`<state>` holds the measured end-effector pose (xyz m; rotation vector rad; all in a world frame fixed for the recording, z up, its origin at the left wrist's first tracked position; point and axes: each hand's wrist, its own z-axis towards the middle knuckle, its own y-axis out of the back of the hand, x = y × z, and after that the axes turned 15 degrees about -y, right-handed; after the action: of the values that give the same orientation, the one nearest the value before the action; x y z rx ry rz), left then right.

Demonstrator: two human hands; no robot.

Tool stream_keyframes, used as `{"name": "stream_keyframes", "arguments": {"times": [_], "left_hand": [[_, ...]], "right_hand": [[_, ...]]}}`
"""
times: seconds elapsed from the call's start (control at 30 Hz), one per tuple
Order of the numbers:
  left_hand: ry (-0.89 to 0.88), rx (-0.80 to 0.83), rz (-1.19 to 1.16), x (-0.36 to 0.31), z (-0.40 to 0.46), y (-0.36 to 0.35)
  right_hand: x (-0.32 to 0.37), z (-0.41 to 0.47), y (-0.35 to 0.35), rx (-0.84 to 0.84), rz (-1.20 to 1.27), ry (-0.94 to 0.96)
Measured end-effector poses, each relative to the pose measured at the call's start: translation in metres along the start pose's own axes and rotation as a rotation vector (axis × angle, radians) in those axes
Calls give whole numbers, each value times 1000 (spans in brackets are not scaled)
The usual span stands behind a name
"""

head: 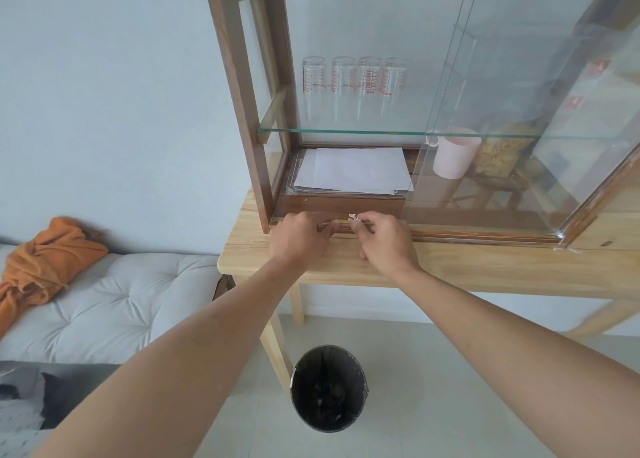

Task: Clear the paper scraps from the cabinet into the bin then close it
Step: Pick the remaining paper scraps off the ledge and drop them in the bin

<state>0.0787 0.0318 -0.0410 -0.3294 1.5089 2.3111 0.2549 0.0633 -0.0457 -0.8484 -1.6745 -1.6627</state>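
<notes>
The right hand [382, 241] is pinching a small, light paper scrap [353, 217] in its fingertip grip at the cabinet [242, 111] sill; the left hand [299, 238] is curling closed beside it, holding nothing I can see.

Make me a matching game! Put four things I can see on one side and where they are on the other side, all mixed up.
Things:
1. bin
2. measuring glasses
3. orange cloth
4. white paper sheets

Places:
A. on the glass shelf
B. on the floor below the table
C. on the cabinet's bottom
D. on the grey cushion

Pairs: 1-B, 2-A, 3-D, 4-C
</notes>
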Motion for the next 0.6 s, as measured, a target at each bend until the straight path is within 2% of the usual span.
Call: {"name": "stream_keyframes", "arguments": {"times": [0.17, 0.6], "left_hand": [[-10, -58, -56, -7, -13, 6], [-30, 8, -91, -20, -90, 16]], "right_hand": [[-7, -12, 5, -3, 3, 14], [-30, -78, 11, -13, 49, -50]]}}
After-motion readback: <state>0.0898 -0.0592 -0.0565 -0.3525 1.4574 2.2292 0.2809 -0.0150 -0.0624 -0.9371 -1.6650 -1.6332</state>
